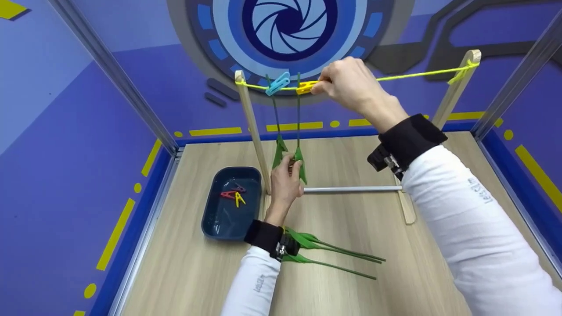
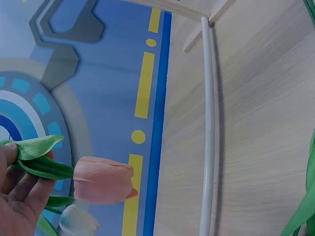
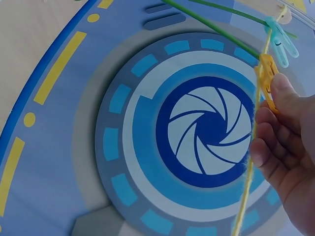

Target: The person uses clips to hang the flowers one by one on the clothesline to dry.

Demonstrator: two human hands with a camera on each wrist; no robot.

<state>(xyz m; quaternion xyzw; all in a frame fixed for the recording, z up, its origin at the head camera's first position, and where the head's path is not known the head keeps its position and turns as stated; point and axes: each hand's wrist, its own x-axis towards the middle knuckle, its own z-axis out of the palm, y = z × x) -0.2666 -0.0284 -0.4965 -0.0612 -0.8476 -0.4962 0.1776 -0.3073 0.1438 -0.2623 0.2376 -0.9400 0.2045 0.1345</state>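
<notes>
- Head view: the right hand (image 1: 351, 85) pinches a yellow plastic clothespin (image 1: 306, 87).
- Below it, the left hand's (image 1: 286, 182) fingers grip a pink artificial tulip (image 2: 103, 181) by its leaves (image 2: 42, 147), green stem (image 1: 298, 118) upright between.

Before you, the blue-and-purple back wall (image 1: 149, 87) bears a large aperture emblem (image 1: 290, 22) above low yellow dashes (image 1: 215, 131). Silver metal posts (image 1: 116, 72) join it to your left wall (image 1: 52, 153) and right wall (image 1: 531, 131); below spreads a pale wood-grain work surface (image 1: 351, 298).
</notes>
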